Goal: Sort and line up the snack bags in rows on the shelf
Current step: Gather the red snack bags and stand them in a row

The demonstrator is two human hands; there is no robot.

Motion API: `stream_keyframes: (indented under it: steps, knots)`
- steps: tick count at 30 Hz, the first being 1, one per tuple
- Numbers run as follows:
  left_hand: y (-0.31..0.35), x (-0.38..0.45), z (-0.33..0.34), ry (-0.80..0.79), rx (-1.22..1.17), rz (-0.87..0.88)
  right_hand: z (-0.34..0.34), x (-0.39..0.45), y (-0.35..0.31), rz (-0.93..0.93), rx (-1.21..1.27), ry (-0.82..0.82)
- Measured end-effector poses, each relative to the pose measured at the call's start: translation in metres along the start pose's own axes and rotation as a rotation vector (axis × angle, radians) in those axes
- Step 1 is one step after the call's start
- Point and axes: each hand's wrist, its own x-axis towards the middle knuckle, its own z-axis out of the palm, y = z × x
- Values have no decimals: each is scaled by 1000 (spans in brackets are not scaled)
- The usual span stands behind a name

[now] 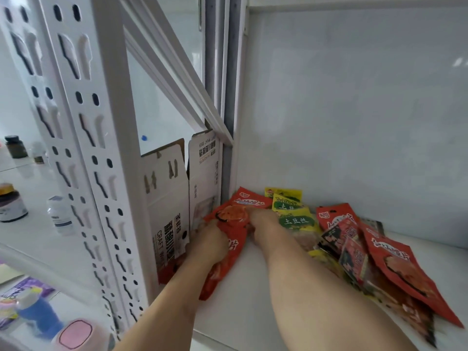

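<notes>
Red snack bags (231, 224) lie overlapped in a line at the left end of the white shelf (253, 295), beside a cardboard box. My left hand (211, 243) grips the nearest red bag. My right hand (258, 219) presses its fingers on the red bag further back. Yellow-green snack bags (295, 216) lie in a row just right of my right hand. A loose heap of red bags (390, 264) and small dark packets (352, 257) covers the right part of the shelf.
A flattened white cardboard box (177, 198) stands against the perforated white upright (101, 173) at the shelf's left end. The shelf's white back wall (354, 122) is close behind the bags. Left of the rack, bottles (11, 206) stand on a white surface.
</notes>
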Motion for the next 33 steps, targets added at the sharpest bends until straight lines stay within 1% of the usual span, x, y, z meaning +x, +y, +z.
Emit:
stream_keyframes:
  steps: [4, 7, 10, 13, 15, 17, 18, 23, 27, 30, 33]
  knots:
    - [4, -8, -13, -131, -42, 14, 1, 1, 1, -5, -64, -34]
    - [1, -15, -22, -194, 44, -34, 1, 1, 0, -19, -75, -40]
    - [-1, -18, -25, -194, 79, -86, 3, -1, -1, -43, -14, -48]
    - [4, -24, -28, -194, 135, -152, 4, -4, -5, -26, 126, -72]
    - [7, -29, -30, -132, 228, -152, 0, -5, -8, -40, 181, -77]
    - [8, -34, -33, -57, 267, -127, -5, -7, -10, -57, 219, -84]
    - [8, -35, -34, -41, 253, -110, -8, -8, -11, -62, 234, -87]
    - [7, -41, -40, -80, 131, -102, -27, -12, -8, -76, 289, -113]
    - [9, -46, -39, -57, 47, -89, -39, -16, 1, -78, 314, -131]
    - [14, -51, -39, -133, -95, -66, -48, -19, 1, -117, 342, -169]
    - [17, -53, -41, -198, -193, -55, -60, -21, -1, -156, 363, -151]
